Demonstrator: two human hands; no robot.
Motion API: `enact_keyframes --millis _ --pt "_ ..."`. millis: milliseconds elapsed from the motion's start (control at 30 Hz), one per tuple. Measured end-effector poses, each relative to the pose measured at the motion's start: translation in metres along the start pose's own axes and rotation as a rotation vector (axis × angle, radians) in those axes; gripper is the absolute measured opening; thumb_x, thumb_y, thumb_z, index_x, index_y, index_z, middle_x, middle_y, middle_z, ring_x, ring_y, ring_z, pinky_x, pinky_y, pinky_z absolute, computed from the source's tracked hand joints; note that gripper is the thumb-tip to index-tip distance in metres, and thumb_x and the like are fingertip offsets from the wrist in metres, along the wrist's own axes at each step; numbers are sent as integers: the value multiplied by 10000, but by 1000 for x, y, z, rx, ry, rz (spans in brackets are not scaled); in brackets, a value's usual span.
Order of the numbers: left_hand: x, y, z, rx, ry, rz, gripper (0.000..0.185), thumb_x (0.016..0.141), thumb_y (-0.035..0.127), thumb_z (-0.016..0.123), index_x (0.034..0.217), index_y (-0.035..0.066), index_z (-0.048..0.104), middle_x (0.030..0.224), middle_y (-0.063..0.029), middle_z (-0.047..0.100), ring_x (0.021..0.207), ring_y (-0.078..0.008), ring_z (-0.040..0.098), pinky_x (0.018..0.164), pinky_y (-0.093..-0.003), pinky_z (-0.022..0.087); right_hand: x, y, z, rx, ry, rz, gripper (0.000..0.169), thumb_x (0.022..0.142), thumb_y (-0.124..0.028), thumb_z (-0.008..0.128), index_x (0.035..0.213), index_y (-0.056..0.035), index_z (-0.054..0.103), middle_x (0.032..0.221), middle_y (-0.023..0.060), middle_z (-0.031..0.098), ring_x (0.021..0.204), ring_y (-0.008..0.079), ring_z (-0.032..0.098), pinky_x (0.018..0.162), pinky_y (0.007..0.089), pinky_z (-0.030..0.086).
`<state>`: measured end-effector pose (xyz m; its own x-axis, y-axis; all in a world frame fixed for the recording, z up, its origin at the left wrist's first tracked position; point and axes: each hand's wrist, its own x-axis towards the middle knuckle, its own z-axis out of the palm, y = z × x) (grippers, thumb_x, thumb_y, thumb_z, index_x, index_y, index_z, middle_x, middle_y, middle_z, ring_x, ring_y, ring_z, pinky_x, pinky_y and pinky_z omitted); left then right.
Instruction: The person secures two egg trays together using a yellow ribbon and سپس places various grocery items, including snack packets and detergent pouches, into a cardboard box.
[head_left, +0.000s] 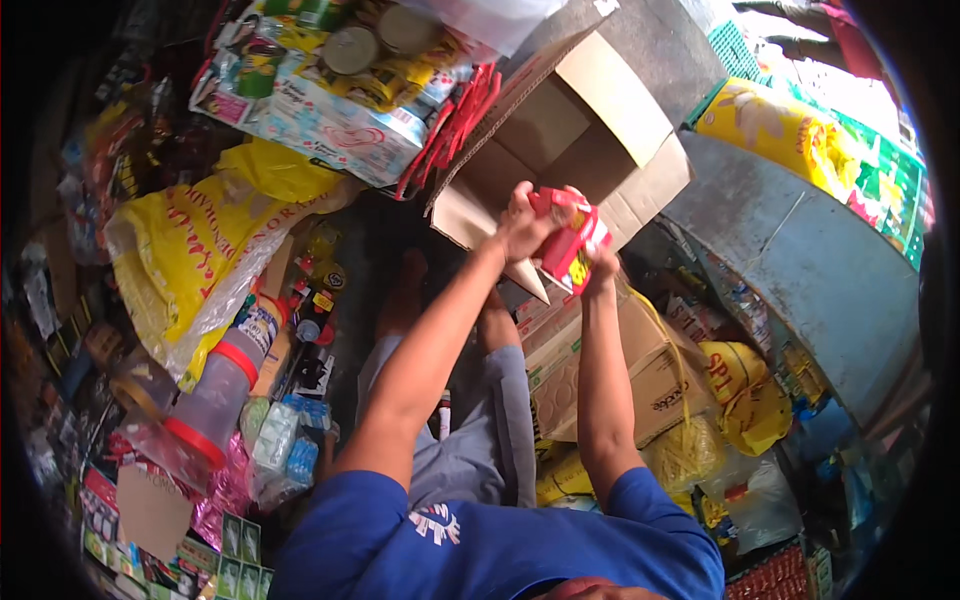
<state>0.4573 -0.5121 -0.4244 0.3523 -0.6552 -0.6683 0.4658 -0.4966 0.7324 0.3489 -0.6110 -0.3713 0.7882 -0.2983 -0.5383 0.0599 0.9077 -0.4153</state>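
Observation:
Between my two hands is a red packet (564, 251) with yellow print, held up over the near edge of an open cardboard box (517, 169). My left hand (523, 225) grips its left side and upper end. On its right lower side, my right hand (602, 262) has hold of it. The box tilts away with its flaps spread, and its visible inside shows bare brown walls. One narrow flap (531, 282) points toward me just under the packet. Part of the packet is hidden by my fingers.
Left of the box stands a pile of packaged goods (337, 112). A yellow sack (202, 240) and clear plastic jars with red lids (214, 397) lie at left. Closed cartons (622, 360) sit below my right arm. A grey counter (795, 247) bounds the right.

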Motion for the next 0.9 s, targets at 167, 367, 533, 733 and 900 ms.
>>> enact_keyframes --millis 167,367,533,733,900 --pt "82 -44 -30 8 16 -380 1393 661 942 447 1448 -168 152 1520 -315 261 1426 -359 289 1165 -387 226 71 49 -84 45 214 101 625 745 -194 678 1308 11 501 1179 161 642 1045 277 660 960 410 531" --pt "133 -79 -63 425 220 -473 1015 854 715 455 1449 -92 303 1491 -295 350 1406 -374 340 1151 -411 269 148 79 -132 -363 561 183 814 671 -281 819 1324 9 429 1149 143 620 1018 253 629 897 364 521" --pt "200 -166 -85 325 -155 -253 584 955 441 464 1328 -3 539 1353 -200 561 1306 -269 480 1088 -365 342 184 139 -146 -1267 1086 211 1246 539 -548 844 1496 -101 183 1526 276 135 1392 490 187 1125 568 215" --pt "287 -322 -120 -208 -338 -164 367 1001 202 455 1341 90 540 1354 -84 521 1278 -165 445 1130 -330 307 197 170 -201 -1744 703 609 1126 693 -622 698 1532 -112 146 1562 193 190 1448 410 189 1151 493 269" --pt "300 -332 -120 534 -275 -212 362 963 242 508 1283 91 583 1286 -111 580 1195 -190 517 1054 -361 390 211 139 -228 -1469 524 261 694 759 -471 710 1294 -60 545 1287 242 547 1277 329 499 1041 432 424"
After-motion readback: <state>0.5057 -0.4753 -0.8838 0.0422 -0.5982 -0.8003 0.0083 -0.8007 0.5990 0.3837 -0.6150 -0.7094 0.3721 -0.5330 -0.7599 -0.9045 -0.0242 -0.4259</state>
